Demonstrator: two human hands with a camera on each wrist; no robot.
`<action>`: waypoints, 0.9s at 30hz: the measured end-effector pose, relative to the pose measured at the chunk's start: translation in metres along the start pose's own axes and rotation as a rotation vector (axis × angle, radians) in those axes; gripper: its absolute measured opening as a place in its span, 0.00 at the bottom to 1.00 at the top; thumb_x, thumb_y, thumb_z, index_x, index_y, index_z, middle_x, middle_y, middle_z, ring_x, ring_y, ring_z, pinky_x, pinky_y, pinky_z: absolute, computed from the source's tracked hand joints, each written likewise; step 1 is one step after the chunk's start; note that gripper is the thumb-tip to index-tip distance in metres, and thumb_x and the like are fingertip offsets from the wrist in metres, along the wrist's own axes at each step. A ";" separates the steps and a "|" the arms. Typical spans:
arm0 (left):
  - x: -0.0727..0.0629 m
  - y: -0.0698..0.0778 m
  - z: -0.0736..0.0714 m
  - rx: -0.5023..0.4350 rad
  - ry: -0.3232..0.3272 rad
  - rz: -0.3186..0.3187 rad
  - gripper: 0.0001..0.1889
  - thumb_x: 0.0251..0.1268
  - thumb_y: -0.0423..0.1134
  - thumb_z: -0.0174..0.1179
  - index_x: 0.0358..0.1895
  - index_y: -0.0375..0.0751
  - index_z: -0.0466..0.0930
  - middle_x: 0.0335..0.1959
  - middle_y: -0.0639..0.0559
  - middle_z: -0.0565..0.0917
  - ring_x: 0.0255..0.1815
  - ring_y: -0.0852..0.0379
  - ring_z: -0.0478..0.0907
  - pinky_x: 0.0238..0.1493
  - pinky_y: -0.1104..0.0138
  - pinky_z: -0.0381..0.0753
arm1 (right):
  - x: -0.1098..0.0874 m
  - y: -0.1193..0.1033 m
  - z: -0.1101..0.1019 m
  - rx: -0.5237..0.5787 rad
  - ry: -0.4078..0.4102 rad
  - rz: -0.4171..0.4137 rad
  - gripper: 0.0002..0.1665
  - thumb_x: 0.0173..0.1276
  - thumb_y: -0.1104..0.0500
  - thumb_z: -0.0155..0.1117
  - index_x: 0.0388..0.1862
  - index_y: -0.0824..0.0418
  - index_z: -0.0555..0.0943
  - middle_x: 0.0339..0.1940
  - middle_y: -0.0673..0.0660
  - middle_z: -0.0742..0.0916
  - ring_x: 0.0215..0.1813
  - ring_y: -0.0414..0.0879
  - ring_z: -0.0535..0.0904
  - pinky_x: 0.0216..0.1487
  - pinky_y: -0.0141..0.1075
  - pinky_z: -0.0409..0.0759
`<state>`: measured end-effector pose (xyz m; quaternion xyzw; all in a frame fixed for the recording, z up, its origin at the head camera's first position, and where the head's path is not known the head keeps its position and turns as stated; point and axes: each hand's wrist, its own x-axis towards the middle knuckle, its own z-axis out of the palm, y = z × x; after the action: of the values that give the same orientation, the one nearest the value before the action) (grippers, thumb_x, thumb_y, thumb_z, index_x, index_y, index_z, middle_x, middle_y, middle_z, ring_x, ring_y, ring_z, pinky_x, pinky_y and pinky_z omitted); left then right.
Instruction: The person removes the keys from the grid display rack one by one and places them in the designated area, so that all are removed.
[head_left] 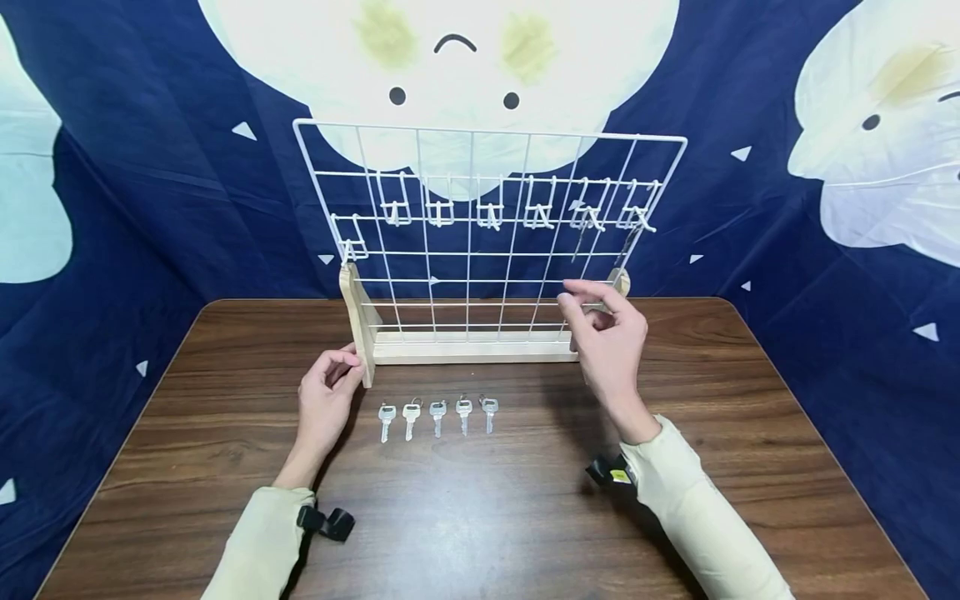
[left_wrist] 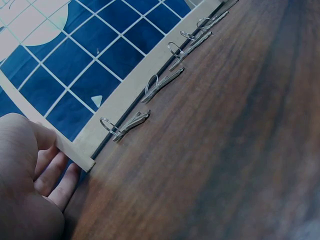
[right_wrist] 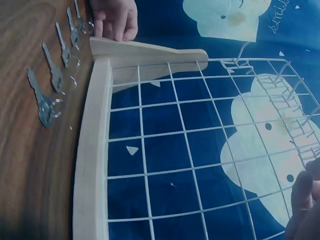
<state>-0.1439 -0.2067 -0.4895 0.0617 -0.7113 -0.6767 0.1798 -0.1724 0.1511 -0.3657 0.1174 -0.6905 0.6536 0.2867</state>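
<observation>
A white wire grid rack stands upright in a pale wooden base. My left hand pinches the base's left wooden side panel between thumb and fingers. In front of the grid's lower right part is my right hand, its thumb and index fingertips near each other with nothing visible between them. Several white hooks line the upper grid, and one more hook sits lower left. Dark, thin key-like pieces hang from the two rightmost hooks.
Several silver keys with small rings lie in a row on the brown wooden table, in front of the base. Behind the rack hangs a dark blue cloth printed with white clouds. A strap with a black device circles the left sleeve.
</observation>
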 end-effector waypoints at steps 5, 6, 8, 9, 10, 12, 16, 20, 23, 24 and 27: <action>0.000 0.000 0.000 0.004 0.001 -0.001 0.06 0.77 0.19 0.62 0.48 0.16 0.77 0.62 0.43 0.85 0.56 0.71 0.85 0.62 0.79 0.83 | 0.008 -0.004 0.001 -0.026 0.052 -0.036 0.10 0.73 0.67 0.77 0.51 0.66 0.93 0.32 0.47 0.90 0.12 0.38 0.73 0.14 0.26 0.70; 0.000 0.000 0.000 0.003 0.000 -0.001 0.06 0.77 0.19 0.62 0.48 0.16 0.77 0.63 0.40 0.85 0.56 0.71 0.85 0.62 0.79 0.83 | 0.010 -0.005 0.000 -0.036 0.061 -0.050 0.10 0.73 0.67 0.77 0.51 0.66 0.93 0.33 0.46 0.90 0.13 0.37 0.73 0.14 0.25 0.70; 0.000 0.000 0.000 -0.002 -0.005 -0.001 0.06 0.77 0.19 0.62 0.49 0.16 0.76 0.65 0.35 0.84 0.56 0.71 0.85 0.63 0.79 0.83 | 0.015 -0.008 0.000 -0.061 0.086 -0.075 0.10 0.72 0.66 0.78 0.50 0.65 0.94 0.33 0.46 0.90 0.14 0.36 0.73 0.16 0.24 0.70; 0.000 0.000 0.000 -0.004 -0.007 -0.002 0.06 0.77 0.19 0.62 0.49 0.16 0.76 0.66 0.33 0.83 0.56 0.70 0.85 0.63 0.79 0.83 | 0.018 -0.009 0.000 -0.072 0.099 -0.086 0.10 0.72 0.65 0.79 0.50 0.64 0.94 0.33 0.45 0.91 0.15 0.34 0.74 0.17 0.24 0.71; 0.000 0.000 0.000 -0.006 -0.009 -0.003 0.06 0.78 0.19 0.61 0.49 0.15 0.76 0.66 0.32 0.83 0.57 0.70 0.85 0.63 0.79 0.83 | 0.020 -0.010 -0.001 -0.083 0.113 -0.096 0.10 0.71 0.65 0.79 0.50 0.64 0.94 0.33 0.44 0.91 0.15 0.33 0.73 0.18 0.23 0.70; 0.001 0.000 0.000 -0.006 -0.012 -0.004 0.06 0.78 0.19 0.61 0.49 0.15 0.76 0.67 0.31 0.82 0.57 0.70 0.85 0.63 0.79 0.83 | 0.025 -0.013 -0.001 -0.103 0.146 -0.106 0.11 0.70 0.64 0.80 0.50 0.63 0.95 0.33 0.43 0.91 0.16 0.32 0.72 0.19 0.23 0.69; 0.001 0.001 0.001 0.001 -0.009 -0.005 0.06 0.78 0.20 0.62 0.49 0.16 0.77 0.67 0.31 0.83 0.56 0.71 0.85 0.62 0.79 0.83 | 0.033 -0.017 -0.002 -0.147 0.195 -0.103 0.13 0.69 0.62 0.83 0.51 0.61 0.95 0.33 0.41 0.91 0.16 0.32 0.71 0.19 0.22 0.67; 0.001 0.001 0.001 0.002 -0.006 -0.008 0.06 0.78 0.19 0.62 0.49 0.16 0.77 0.66 0.33 0.83 0.56 0.71 0.85 0.62 0.79 0.83 | 0.039 -0.018 -0.001 -0.195 0.215 -0.103 0.15 0.68 0.63 0.83 0.54 0.61 0.95 0.35 0.44 0.92 0.15 0.31 0.71 0.19 0.21 0.67; 0.001 0.001 0.001 -0.004 -0.006 -0.006 0.06 0.78 0.19 0.61 0.49 0.15 0.76 0.66 0.33 0.83 0.56 0.70 0.85 0.62 0.79 0.83 | 0.042 -0.017 0.002 -0.209 0.220 -0.106 0.17 0.68 0.67 0.81 0.55 0.64 0.93 0.37 0.53 0.93 0.16 0.30 0.70 0.20 0.21 0.67; 0.001 0.001 0.001 -0.007 -0.006 -0.005 0.06 0.78 0.19 0.61 0.49 0.15 0.76 0.66 0.32 0.83 0.56 0.70 0.85 0.63 0.79 0.83 | 0.044 -0.017 0.003 -0.214 0.218 -0.111 0.17 0.68 0.68 0.81 0.55 0.66 0.93 0.38 0.56 0.93 0.17 0.29 0.69 0.21 0.21 0.67; 0.000 0.000 0.000 -0.014 -0.009 -0.002 0.06 0.78 0.18 0.61 0.49 0.14 0.76 0.67 0.30 0.82 0.57 0.70 0.85 0.63 0.79 0.83 | 0.047 -0.017 0.006 -0.211 0.221 -0.113 0.18 0.67 0.68 0.81 0.56 0.66 0.93 0.38 0.59 0.92 0.18 0.30 0.69 0.22 0.21 0.66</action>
<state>-0.1439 -0.2069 -0.4895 0.0580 -0.7072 -0.6822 0.1764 -0.2022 0.1532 -0.3254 0.0526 -0.7120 0.5692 0.4078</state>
